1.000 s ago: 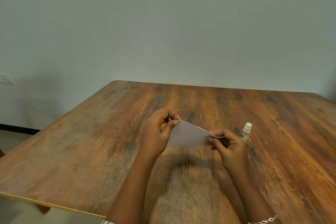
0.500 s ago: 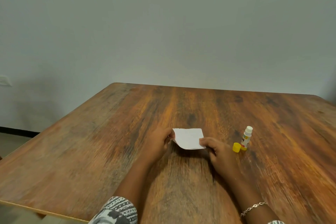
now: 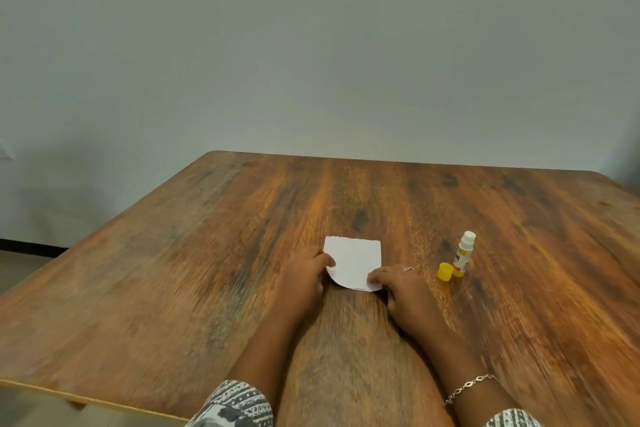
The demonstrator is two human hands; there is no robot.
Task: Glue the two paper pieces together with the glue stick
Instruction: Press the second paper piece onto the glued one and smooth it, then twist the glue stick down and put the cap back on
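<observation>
Pressing paper pieces [image 3: 356, 262] flat with left hand [image 3: 300, 279] and right hand [image 3: 406, 292], fingers apparently straight, gripping nothing, sealing glue.

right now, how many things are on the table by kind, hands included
paper: 1 white sheet showing; a second layer cannot be told apart
glue stick: 1, upright, uncapped
yellow cap: 1, beside the stick
hands: 2, left hand and right hand, both touching the paper
total: 5
</observation>
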